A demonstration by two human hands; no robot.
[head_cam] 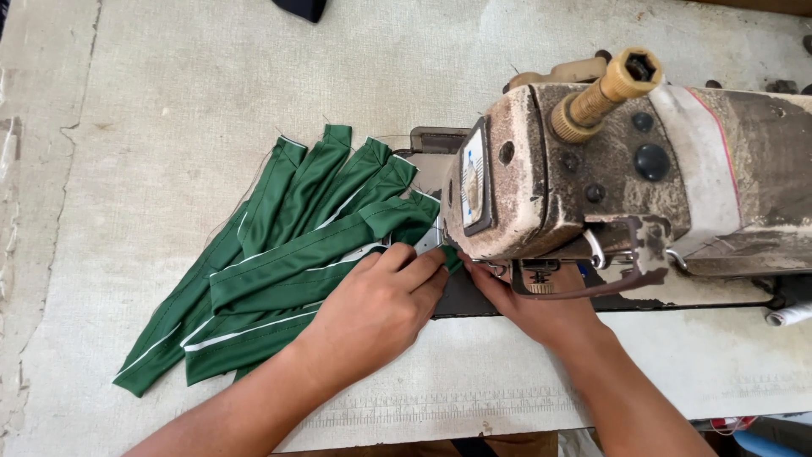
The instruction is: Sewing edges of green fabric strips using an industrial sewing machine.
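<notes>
Several green fabric strips (279,254) with thin white piping lie fanned out on the worn pale table (169,101). My left hand (376,309) rests flat on the top strip, its fingertips by the presser foot of an old sewing machine (609,169). My right hand (533,309) reaches under the machine head, fingers pinching the green fabric at the needle area. The machine head hides the needle and most of the right fingers.
A brass-coloured spindle (609,89) sticks up from the worn machine head. A white thread spool (791,315) lies at the right edge. A dark object (300,8) sits at the table's far edge. The tabletop's surface is cracked along the left.
</notes>
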